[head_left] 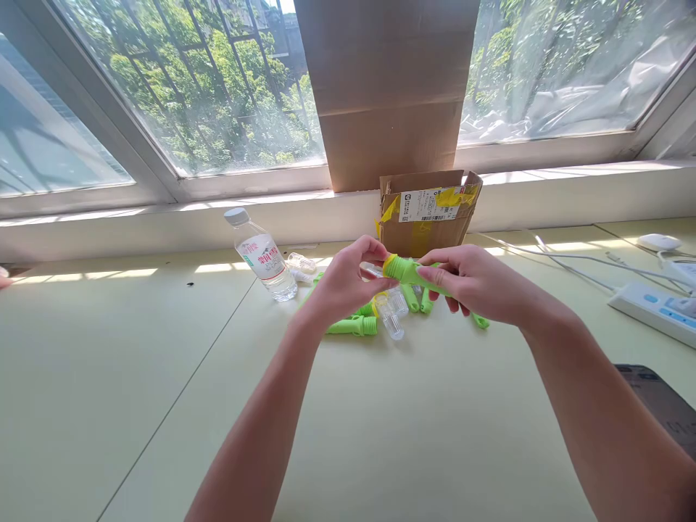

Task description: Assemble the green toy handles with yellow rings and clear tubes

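A green plastic tube (405, 270) with a threaded end and a yellow ring (388, 265) is held in the air between my hands. My right hand (470, 281) grips its green body, fingers wrapped round it. At the other end, the thumb and fingers of my left hand (353, 277) pinch the yellow ring. Below and behind my hands lie several loose parts: a green tube with a threaded end (353, 325), clear plastic tubes (390, 322) and green pieces (412, 298). My hands hide part of this pile.
A water bottle (265, 257) stands left of the pile. An open cardboard box (424, 217) sits behind it, near the windows. To the right are cables, a power strip (657, 310) and a dark phone (660, 406). Part of a person's hand (4, 278) shows at the left edge.
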